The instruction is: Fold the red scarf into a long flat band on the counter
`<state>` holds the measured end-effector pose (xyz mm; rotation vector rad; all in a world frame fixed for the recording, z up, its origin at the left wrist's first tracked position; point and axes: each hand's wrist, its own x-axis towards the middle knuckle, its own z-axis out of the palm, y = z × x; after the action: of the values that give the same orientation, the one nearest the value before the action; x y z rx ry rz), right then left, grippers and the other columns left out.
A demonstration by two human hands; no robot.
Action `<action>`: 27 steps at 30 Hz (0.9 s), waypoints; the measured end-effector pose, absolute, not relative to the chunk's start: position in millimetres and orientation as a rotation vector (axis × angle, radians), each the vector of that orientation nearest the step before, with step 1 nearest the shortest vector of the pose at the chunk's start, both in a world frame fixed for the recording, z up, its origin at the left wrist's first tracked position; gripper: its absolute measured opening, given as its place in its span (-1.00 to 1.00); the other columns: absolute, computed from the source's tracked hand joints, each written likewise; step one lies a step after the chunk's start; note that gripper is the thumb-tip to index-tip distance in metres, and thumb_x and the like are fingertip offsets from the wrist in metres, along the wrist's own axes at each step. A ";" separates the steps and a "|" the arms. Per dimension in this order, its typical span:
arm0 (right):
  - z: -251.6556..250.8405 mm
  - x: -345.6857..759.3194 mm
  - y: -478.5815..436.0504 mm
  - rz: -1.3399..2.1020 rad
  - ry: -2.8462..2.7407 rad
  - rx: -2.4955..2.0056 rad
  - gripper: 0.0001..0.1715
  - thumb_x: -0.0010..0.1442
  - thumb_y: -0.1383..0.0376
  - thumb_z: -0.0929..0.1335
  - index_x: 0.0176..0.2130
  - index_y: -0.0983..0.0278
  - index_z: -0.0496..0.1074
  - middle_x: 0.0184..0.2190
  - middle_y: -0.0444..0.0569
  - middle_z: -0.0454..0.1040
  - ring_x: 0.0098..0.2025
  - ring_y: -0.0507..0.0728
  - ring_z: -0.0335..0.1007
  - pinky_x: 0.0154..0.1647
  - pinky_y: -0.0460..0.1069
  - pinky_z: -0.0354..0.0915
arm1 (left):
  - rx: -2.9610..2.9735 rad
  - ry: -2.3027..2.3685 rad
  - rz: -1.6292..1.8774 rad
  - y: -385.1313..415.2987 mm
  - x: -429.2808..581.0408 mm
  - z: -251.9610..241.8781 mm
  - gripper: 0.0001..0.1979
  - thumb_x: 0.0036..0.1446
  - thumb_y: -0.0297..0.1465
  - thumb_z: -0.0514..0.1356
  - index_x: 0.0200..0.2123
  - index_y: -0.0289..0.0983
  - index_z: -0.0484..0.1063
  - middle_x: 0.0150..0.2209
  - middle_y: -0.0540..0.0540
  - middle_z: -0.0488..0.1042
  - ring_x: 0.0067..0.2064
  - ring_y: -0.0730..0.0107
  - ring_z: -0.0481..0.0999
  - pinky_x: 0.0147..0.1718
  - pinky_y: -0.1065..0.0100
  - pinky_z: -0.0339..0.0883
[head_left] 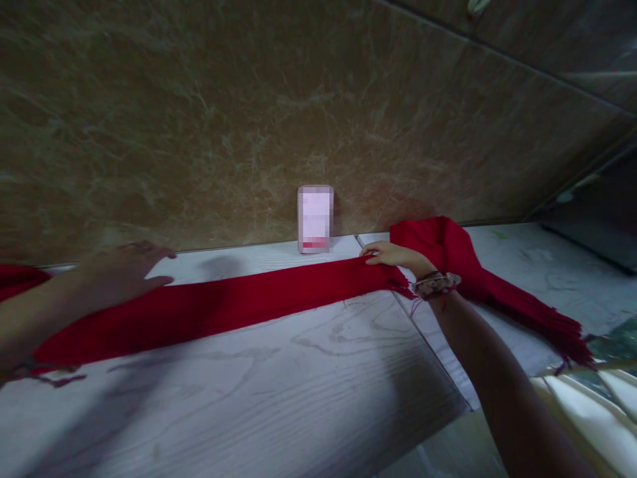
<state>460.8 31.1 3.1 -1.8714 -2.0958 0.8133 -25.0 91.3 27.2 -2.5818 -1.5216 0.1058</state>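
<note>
A long red scarf (259,292) lies as a flat, narrow strip across a pale wood-grain surface, a short fringe showing at its right end. My left hand (122,272) is over its left part, thumb and fingers spread; whether it touches the cloth I cannot tell. At the right end, my right hand (398,255) has its fingertips closed on the upper edge. Just beyond the right wrist is a bunched red fringed cloth (440,245), its fringe trailing toward the lower right. Whether it joins the strip is hidden.
A phone (315,219) with a lit, blurred screen leans upright against the brown marbled wall (223,126). More red cloth (20,279) lies at the far left behind my arm. A dark object (597,206) stands at the right. A seam (428,345) crosses the pale surface.
</note>
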 end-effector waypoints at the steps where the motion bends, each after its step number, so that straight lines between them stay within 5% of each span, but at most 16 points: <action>1: 2.7 460.9 32.4 0.797 -2.105 -1.874 -0.75 -0.10 0.39 0.33 -0.33 0.31 0.49 -0.29 -0.03 0.52 -0.20 0.15 0.39 -0.12 0.00 0.25 | -2.664 -1.422 0.101 83.6 -3.3 26.4 -0.58 0.15 -0.28 -0.01 -0.04 -0.47 0.33 0.02 -0.28 0.33 -0.01 0.19 0.35 -0.02 0.28 0.14; 6: -0.9 458.1 30.8 0.699 -2.134 -1.893 -0.76 -0.08 0.42 0.35 -0.31 0.30 0.49 -0.28 -0.03 0.52 -0.22 0.14 0.40 -0.15 -0.03 0.27 | -3.041 -0.938 0.057 51.7 87.4 -5.9 -0.47 0.18 -0.13 -0.01 0.16 -0.26 0.13 0.25 -0.22 0.00 0.21 0.12 0.05 0.11 0.18 -0.01; 13: -6.0 453.2 12.8 0.558 -2.115 -1.899 -0.75 0.03 0.41 0.32 -0.22 0.27 0.46 -0.21 -0.04 0.51 -0.18 0.12 0.39 -0.11 -0.02 0.26 | -3.169 -0.651 0.049 44.1 114.1 -35.5 -0.48 0.25 -0.12 -0.12 0.23 -0.13 -0.04 0.28 -0.12 -0.12 0.27 0.12 -0.11 0.15 0.01 -0.13; 19: -8.6 455.1 6.8 0.503 -2.053 -1.894 -0.75 0.05 0.39 0.32 -0.21 0.25 0.45 -0.19 -0.04 0.50 -0.16 0.13 0.39 -0.10 0.00 0.25 | -3.069 -0.620 0.089 43.8 107.9 -36.7 -0.58 0.23 -0.42 -0.08 0.16 -0.20 0.15 0.22 -0.13 0.08 0.22 0.20 0.06 0.14 0.13 -0.01; 22: -8.9 453.7 6.1 0.487 -2.004 -1.897 -0.75 0.02 0.41 0.33 -0.23 0.25 0.45 -0.19 -0.04 0.50 -0.18 0.13 0.39 -0.11 0.00 0.26 | -3.074 -0.543 0.149 45.3 101.8 -31.8 -0.42 0.11 -0.65 -0.11 0.19 -0.17 0.10 0.22 -0.08 0.07 0.23 0.31 0.04 0.13 0.24 0.03; 27: -5.9 444.7 4.0 0.499 -1.977 -1.973 -0.74 0.03 0.37 0.34 -0.21 0.24 0.45 -0.24 -0.06 0.52 -0.25 0.12 0.41 -0.20 -0.03 0.29 | -3.041 -0.587 0.275 43.4 94.9 -23.2 -0.36 0.04 -0.67 -0.09 0.20 -0.17 0.06 0.23 -0.11 0.02 0.24 0.18 -0.02 0.12 0.14 0.04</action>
<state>444.7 4.0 -5.9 -1.9729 -1.9769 0.4990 94.9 43.4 -23.2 -3.0406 -0.5871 0.2752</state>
